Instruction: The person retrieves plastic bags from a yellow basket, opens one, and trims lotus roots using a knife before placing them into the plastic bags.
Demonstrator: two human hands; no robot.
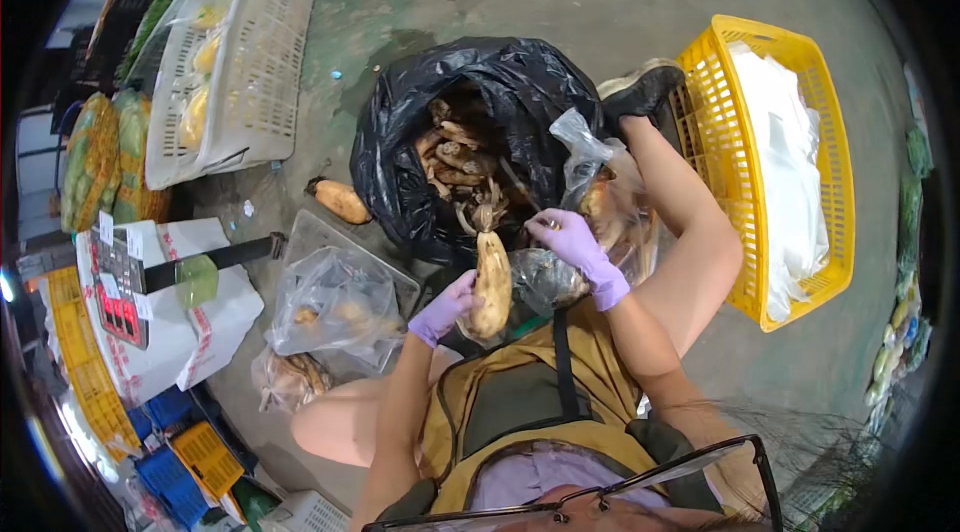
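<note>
My left hand (447, 309), in a purple glove, is wrapped round a pale lotus root (492, 282) held upright over my lap. The root's darker, stringy end points towards the opening of a black plastic bag (400, 122). More brownish lotus roots (460, 157) lie inside that bag. My right hand (568, 240), gloved too, is closed just right of the held root. A thin, blade-like tool (518, 182) sticks out from its fingers; its exact kind is unclear. Beside this hand stands a clear plastic bag (610, 207) with roots in it.
One lotus root (340, 201) lies on the floor left of the black bag. A filled clear bag (335, 302) rests on a metal tray (400, 282) by a scale display (120, 302). A yellow crate (840, 222) stands right, a white crate (270, 72) upper left.
</note>
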